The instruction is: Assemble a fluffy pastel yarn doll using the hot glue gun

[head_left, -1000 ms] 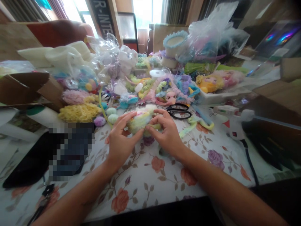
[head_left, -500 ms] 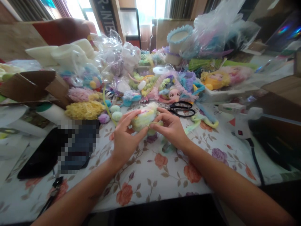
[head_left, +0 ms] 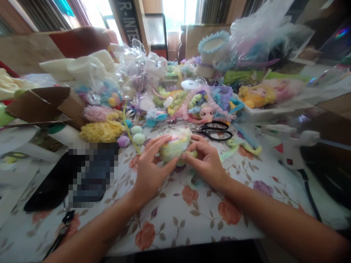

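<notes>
Between my two hands is a fuzzy pale yellow-green ball of yarn-like strands, with a touch of pink on top. My left hand is wrapped round its left side, thumb along the near edge. On the right side my right hand pinches the ball's near edge with thumb and forefinger. A pale green fuzzy strand shows beneath my right hand. Black-handled scissors lie just beyond my right hand. Several small pompoms sit beyond my left hand.
At the left lie a dark phone and an opened cardboard box. A white glue gun is at the right. Yarn pieces, a doll face and plastic bags crowd the far side of the flowered tablecloth.
The whole view has shifted slightly, so things sit a little lower and farther right. Both hands keep their hold on the fuzzy ball, with little change in finger position.
</notes>
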